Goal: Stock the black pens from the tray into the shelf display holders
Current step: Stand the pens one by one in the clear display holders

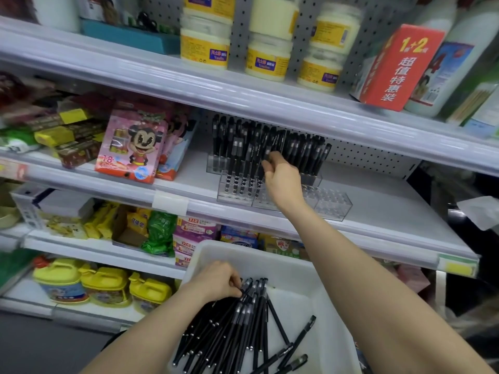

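On the middle shelf (391, 211), toward its back edge, we see the right hand (280, 179) pinching the top of one black pen among the standing pens (243, 147). These fill the left part of the clear holders (332, 205). Below, the left hand (218, 282) sits inside the white tray (324, 265) near its far left corner. Its fingers curl round the capped ends of the loose pens (237, 327), which fan out toward the tray's near edge.

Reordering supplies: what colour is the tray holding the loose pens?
The tray is white; the head view shows it.
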Demonstrator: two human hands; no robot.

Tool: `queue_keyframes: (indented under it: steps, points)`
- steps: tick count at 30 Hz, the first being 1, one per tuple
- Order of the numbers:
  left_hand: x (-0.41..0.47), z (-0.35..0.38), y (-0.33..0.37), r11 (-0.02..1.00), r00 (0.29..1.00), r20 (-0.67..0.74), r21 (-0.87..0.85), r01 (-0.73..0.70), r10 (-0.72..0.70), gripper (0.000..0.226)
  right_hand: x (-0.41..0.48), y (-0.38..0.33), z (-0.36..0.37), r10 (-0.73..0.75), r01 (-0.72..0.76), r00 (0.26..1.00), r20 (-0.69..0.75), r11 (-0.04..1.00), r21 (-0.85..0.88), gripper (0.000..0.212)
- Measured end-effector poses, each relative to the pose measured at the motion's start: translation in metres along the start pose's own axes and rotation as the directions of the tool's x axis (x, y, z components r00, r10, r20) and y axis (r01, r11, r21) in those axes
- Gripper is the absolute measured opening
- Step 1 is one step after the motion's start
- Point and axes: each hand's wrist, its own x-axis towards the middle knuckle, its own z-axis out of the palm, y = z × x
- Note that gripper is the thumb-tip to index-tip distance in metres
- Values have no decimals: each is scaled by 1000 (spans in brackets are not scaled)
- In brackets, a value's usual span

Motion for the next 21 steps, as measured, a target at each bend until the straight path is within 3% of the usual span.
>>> queue_keyframes:
  steps: [7,11,14,21]
  points:
    - [0,0,5,996,1000,3,86,6,-6,28,-18,8,3,-28,26,997,-72,1000,-16,26]
    - [-1,2,13,991,999,-24,126,49,-47,11,-40,18,6,-116,119,980,-161,993,9,25]
    - [-1,1,16,985,995,-32,140,101,-98,13,-57,24,5,-209,217,952,-225,976,13,23]
    - [-9,-1,29,958,990,52,264,112,-130,22,-79,34,1,-247,251,946,-211,968,-4,21]
